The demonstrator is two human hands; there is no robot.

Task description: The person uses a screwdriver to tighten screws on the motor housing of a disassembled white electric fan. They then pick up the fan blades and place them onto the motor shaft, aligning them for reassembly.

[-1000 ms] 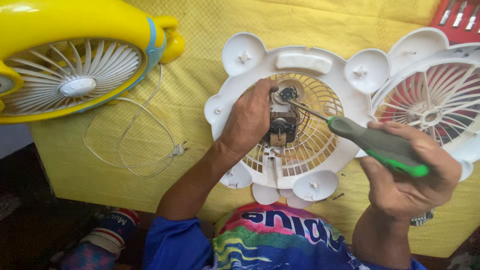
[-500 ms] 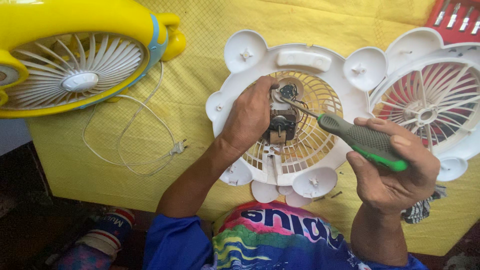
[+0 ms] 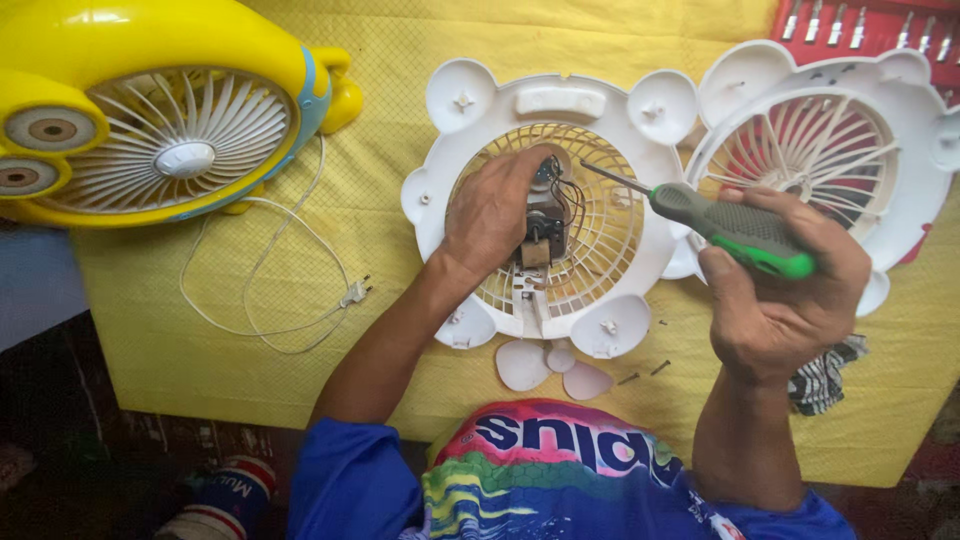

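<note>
Two white fan shells, one screwdriver

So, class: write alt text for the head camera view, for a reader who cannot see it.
A left hand steadies a small motor in a white fan housing while the right hand points a green-handled screwdriver at it. A yellow fan sits to the left.

Left hand rests palm down, fingers curled; right hand is fisted, forearm raised.

White fan housing lying flat near the yellow table's middle, grille up, small motor at its centre; green-handled screwdriver slanted, tip at motor.
</note>
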